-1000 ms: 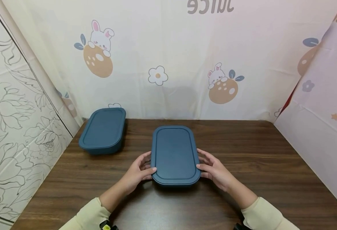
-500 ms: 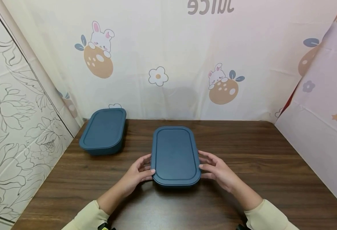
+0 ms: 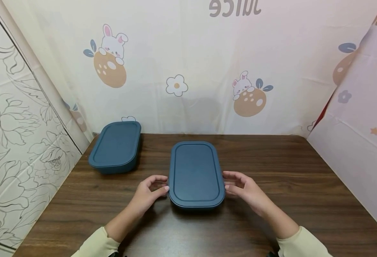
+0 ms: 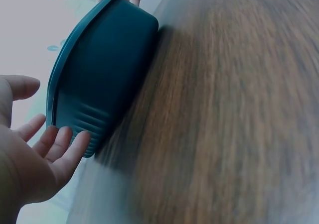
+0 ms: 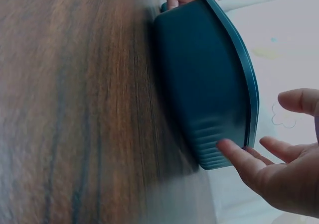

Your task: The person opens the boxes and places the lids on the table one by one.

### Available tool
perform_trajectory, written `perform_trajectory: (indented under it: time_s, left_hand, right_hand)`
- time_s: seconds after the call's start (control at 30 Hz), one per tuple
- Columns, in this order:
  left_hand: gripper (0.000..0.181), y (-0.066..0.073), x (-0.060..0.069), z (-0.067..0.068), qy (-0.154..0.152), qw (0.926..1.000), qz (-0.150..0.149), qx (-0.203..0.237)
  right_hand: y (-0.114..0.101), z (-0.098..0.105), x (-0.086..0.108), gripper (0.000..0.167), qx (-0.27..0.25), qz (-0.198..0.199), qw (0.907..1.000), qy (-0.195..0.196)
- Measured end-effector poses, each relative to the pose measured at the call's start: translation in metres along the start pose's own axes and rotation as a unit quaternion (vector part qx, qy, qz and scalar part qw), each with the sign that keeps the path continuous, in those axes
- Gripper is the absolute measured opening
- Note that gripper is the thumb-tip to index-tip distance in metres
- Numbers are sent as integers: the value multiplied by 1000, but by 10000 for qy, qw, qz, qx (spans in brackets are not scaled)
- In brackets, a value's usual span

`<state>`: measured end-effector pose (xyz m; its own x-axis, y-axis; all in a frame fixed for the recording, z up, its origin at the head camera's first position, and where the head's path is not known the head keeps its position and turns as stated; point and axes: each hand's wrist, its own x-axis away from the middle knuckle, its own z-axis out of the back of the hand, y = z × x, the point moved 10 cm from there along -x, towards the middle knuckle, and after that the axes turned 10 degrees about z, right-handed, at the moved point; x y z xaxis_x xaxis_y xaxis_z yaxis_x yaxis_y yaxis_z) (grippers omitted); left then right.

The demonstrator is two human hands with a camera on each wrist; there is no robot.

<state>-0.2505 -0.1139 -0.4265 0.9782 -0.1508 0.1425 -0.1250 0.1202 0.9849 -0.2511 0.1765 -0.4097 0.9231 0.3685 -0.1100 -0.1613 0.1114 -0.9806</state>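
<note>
The place looks like a screened corner, perhaps in a home, because a pale rabbit-patterned cloth point(image 3: 195, 50) hangs behind the wood-grain bench point(image 3: 272, 164) and a white flower-patterned panel point(image 3: 18, 142) stands at its left.

sleeves point(image 3: 96, 243) cut off below; tabletop point(image 4: 224, 134) blurred in wrist views; nearer box point(image 4: 102, 59) interior hidden under lid point(image 3: 196, 175)

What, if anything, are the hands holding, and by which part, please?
Nothing appears gripped: the left hand and right hand are open on opposite sides of the nearer blue box, thumbs apart from it; whether either touches it is unclear.
</note>
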Motion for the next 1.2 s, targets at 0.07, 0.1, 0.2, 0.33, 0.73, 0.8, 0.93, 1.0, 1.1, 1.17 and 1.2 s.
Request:
perform_trajectory:
  time_s: [0.07,0.1,0.2,0.33,0.73,0.8,0.93,1.0,1.1,1.17,1.2]
  left_hand:
    - [28,3,1,3,204,9989,-185,-378]
    - [25,5,2,4,292,9976,-295,-559]
    - [20,11,5,5,426,9919,-668,-991]
    - [19,20,9,3,372,9846,-1082,-1319]
    - [26,51,30,-6,356,9258,-2469,-2840]
    - [27,56,33,-8,376,9119,-2714,-3054]
    - [30,67,38,-14,346,8834,-3139,-3462]
    - [34,71,41,-17,257,8702,-3312,-3638]
    - [40,74,44,-23,76,8521,-3534,-3860]
    - [42,76,47,-27,-75,8414,-3683,-3954]
    - [43,77,47,-29,-163,8367,-3736,-4001]
  right_hand:
    - [-4,2,1,54,504,120,9987,2]
    - [-6,3,2,53,778,183,9968,7]
    - [-13,4,4,49,1518,444,9874,51]
    - [-24,0,5,46,2066,973,9736,33]
    - [-49,-19,14,49,3402,2317,9109,-291]
    - [-53,-24,15,49,3567,2495,8995,-371]
    - [-61,-34,18,49,3805,2777,8804,-543]
    - [-64,-38,19,50,3934,2858,8717,-610]
    - [-68,-44,20,50,4123,2923,8599,-710]
    - [-70,-48,20,49,4212,2944,8542,-789]
    - [-71,-50,19,49,4252,2943,8518,-837]
